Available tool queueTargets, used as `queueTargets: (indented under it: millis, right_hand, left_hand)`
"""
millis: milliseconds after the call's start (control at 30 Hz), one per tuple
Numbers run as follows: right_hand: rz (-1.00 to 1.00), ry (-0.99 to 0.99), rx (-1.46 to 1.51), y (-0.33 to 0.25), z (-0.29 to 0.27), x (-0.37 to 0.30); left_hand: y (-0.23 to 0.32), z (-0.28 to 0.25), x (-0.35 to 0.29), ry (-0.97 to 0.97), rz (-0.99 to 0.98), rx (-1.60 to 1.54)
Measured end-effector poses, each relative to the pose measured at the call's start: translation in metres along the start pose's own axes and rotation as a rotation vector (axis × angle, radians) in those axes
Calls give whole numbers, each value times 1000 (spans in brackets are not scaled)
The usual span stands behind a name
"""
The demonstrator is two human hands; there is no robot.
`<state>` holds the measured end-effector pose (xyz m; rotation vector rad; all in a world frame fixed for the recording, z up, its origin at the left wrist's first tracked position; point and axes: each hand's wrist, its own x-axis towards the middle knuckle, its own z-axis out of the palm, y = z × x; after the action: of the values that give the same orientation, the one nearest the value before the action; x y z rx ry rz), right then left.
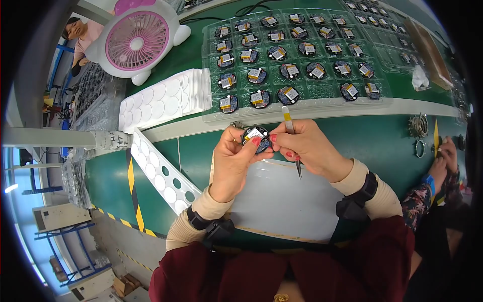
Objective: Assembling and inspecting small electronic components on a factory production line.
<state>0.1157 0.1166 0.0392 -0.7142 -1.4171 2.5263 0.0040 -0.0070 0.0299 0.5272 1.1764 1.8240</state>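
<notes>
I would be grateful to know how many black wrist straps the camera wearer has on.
2: the left strap circles the beige left sleeve, behind the left hand; the right strap circles the beige right sleeve, behind the right hand.

Bright, even light over the green table point(372, 136). Small glints on the clear tray point(322, 91); soft sheen on the grey sheet point(282, 201). Lower right dim. Rim black, straight edges bowed, far background soft.

green workbench point(110, 176), yellow-black tape point(132, 176) | grey floor point(108, 236) | blue racking point(50, 190), left | bright light point(11, 188), far left
</notes>
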Motion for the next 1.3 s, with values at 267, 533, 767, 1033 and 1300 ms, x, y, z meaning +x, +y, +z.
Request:
queueTargets:
  millis: [267,533,767,1033,1300]
  right_hand:
    - [-2,34,9,5,2,-1]
    - [-41,20,-89,6,5,-4]
    - [-22,28,11,2,8,-3]
    - [-290,198,-53,-20,-18,2]
    - [-635,256,13,-67,-32,-17]
  left_hand:
    - [-4,-4,1,12,-36,-59]
    - [-4,-5,0,26,-85,-113]
    - [-2,-7,4,44,-92,-146]
    - [-9,1,4,1,-125,110]
    - [0,57,48,-389,-39,664]
